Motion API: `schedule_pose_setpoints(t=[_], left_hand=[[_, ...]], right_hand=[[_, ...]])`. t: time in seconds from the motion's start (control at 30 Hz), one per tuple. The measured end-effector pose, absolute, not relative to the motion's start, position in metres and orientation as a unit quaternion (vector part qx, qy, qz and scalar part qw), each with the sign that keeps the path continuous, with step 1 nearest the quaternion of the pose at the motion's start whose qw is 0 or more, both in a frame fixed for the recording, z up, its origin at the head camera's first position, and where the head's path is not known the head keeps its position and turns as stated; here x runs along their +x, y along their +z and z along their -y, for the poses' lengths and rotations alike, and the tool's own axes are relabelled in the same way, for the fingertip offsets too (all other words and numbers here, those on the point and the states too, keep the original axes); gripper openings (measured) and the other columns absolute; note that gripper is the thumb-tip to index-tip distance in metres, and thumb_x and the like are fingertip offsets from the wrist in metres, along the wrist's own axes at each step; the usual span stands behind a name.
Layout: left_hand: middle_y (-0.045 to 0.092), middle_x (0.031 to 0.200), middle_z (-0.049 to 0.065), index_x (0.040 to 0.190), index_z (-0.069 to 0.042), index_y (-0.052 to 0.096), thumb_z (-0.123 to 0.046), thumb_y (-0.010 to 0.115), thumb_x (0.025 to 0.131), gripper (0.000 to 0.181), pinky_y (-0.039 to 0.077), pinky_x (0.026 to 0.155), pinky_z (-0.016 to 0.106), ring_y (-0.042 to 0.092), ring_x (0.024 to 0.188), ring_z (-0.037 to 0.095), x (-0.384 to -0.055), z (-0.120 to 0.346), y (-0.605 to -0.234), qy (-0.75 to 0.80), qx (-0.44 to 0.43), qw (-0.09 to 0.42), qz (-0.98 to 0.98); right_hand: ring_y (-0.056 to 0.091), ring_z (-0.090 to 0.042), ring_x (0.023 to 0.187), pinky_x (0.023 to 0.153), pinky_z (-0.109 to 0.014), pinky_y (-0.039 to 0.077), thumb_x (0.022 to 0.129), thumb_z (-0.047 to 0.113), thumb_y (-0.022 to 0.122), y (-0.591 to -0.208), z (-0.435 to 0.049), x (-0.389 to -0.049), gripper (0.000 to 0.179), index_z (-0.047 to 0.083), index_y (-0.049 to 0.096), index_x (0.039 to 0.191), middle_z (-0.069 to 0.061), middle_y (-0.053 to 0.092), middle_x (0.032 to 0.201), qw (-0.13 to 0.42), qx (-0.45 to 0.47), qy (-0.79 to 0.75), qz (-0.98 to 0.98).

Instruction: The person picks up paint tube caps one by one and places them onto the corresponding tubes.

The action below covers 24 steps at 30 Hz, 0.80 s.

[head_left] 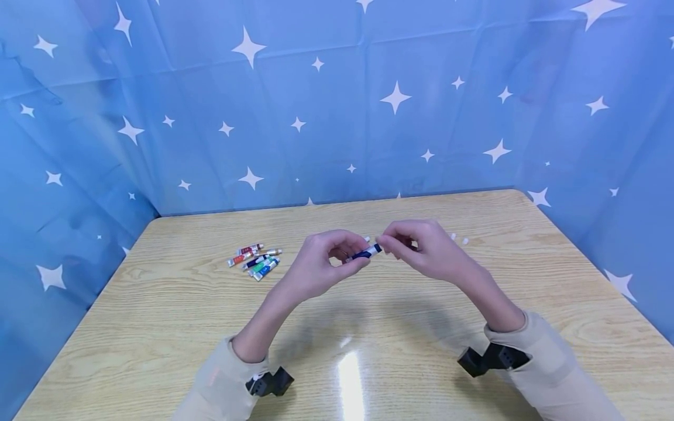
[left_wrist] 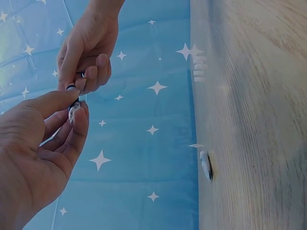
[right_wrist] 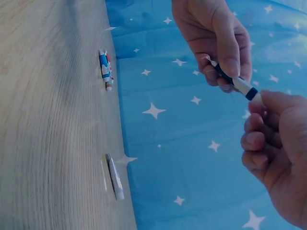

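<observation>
My left hand (head_left: 318,263) holds a small paint tube (head_left: 363,253) with dark blue and white parts, between thumb and fingers above the table. The tube's dark-banded end points toward my right hand (head_left: 429,248). In the right wrist view, the right thumb and finger pinch the white cap (right_wrist: 259,99) at that end, just past the dark band. The other right fingers curl in below. From the left wrist, most of the tube (left_wrist: 74,108) is hidden behind the left thumb and fingers.
A loose pile of colored paint tubes (head_left: 255,261) lies left of my hands. Behind them, a whitish tube (right_wrist: 115,177) lies on the wooden table (head_left: 158,310). Small white caps (head_left: 466,240) sit beyond my right hand. A blue star-patterned curtain (head_left: 326,93) hangs behind the table.
</observation>
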<state>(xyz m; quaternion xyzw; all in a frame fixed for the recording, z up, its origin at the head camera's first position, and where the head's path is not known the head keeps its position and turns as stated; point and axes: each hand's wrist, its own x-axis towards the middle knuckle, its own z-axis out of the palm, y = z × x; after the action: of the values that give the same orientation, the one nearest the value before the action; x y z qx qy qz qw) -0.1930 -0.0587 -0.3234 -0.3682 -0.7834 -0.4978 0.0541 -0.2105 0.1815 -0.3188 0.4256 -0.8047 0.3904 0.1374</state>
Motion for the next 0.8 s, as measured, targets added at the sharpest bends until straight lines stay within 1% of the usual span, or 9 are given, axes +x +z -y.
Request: schedule_pose_setpoints(t=[0.13,0.27,0.53,0.8], left_hand=[[0.072,0.093,0.003,0.106,-0.003,0.073,-0.004,0.076,0.09,0.016,0.058,0.072,0.026,0.066,0.08,0.006,-0.1922,0.0568,-0.3233,-0.493,-0.368,0.066,0.785],[0.072,0.093,0.004,0.105,-0.002,0.073,-0.002,0.077,0.089,0.016,0.058,0.071,0.025,0.066,0.08,0.007,-0.1916,0.0555,-0.3241,-0.492,-0.372,0.084,0.782],[0.072,0.091,0.006,0.102,0.0,0.073,0.0,0.079,0.086,0.017,0.057,0.068,0.022,0.066,0.076,0.01,-0.1923,0.0527,-0.3276,-0.478,-0.394,0.145,0.771],[0.072,0.091,0.006,0.1,-0.001,0.075,-0.001,0.08,0.085,0.016,0.055,0.066,0.02,0.063,0.074,0.01,-0.1917,0.0513,-0.3294,-0.459,-0.401,0.194,0.769]], right_hand=[[0.038,-0.004,0.051,0.048,-0.023,0.034,0.099,0.005,0.063,-0.3204,-0.1807,-0.2104,0.023,0.021,0.062,0.082,0.014,0.044,0.064,0.143,0.419,0.387,0.809],[0.035,-0.004,0.05,0.048,-0.024,0.032,0.101,0.006,0.061,-0.3215,-0.1798,-0.2098,0.025,0.02,0.06,0.08,0.015,0.039,0.063,0.139,0.411,0.389,0.813],[0.031,-0.003,0.049,0.048,-0.024,0.031,0.105,0.011,0.055,-0.3227,-0.1781,-0.2095,0.032,0.016,0.053,0.074,0.016,0.034,0.06,0.134,0.4,0.389,0.819],[0.03,-0.003,0.048,0.048,-0.025,0.031,0.106,0.015,0.053,-0.3233,-0.1775,-0.2095,0.035,0.019,0.049,0.071,0.015,0.033,0.059,0.132,0.384,0.387,0.828]])
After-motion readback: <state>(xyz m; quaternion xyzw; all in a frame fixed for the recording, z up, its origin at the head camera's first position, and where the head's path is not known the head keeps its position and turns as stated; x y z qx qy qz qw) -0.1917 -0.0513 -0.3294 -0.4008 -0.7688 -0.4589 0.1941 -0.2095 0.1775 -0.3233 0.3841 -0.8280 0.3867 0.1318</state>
